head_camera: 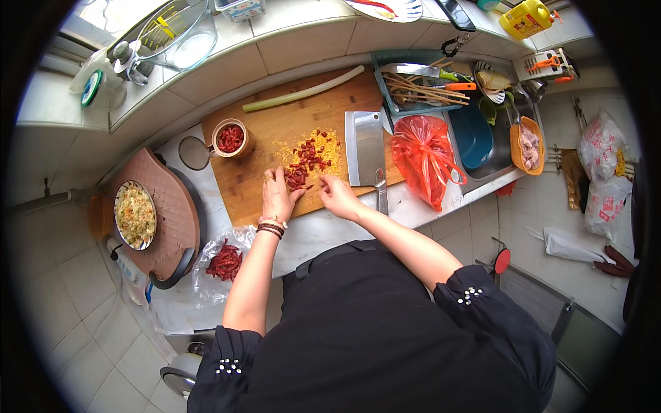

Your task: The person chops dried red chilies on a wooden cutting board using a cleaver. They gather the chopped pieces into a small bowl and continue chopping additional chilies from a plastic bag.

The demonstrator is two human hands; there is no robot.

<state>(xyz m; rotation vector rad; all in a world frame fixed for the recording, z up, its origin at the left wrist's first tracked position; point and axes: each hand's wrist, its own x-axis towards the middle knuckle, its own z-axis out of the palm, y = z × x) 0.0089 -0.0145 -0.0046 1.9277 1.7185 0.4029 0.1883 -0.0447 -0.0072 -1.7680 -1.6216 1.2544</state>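
Note:
My left hand (279, 195) rests at the front part of a wooden cutting board (232, 180), its fingers against cut dried red chillies (298, 176). Just right of the pile is my right hand (335, 195), its fingers curled; whether they pinch a small piece cannot be made out. Yellow chilli seeds (330, 149) are scattered behind both hands. A cleaver (364, 147) lies flat on the board, its handle over the front edge. At the board's left stands a cup of cut chillies (230, 138), and a green onion stalk (304, 94) lies along the back.
Whole dried chillies (225, 262) sit in a plastic bag beside my left forearm. Further left, a bowl of chopped food (135, 215) stands on a round brown-topped appliance (170, 217). At right are a red plastic bag (424, 155), a utensil basket (379, 77) and a sink (498, 149).

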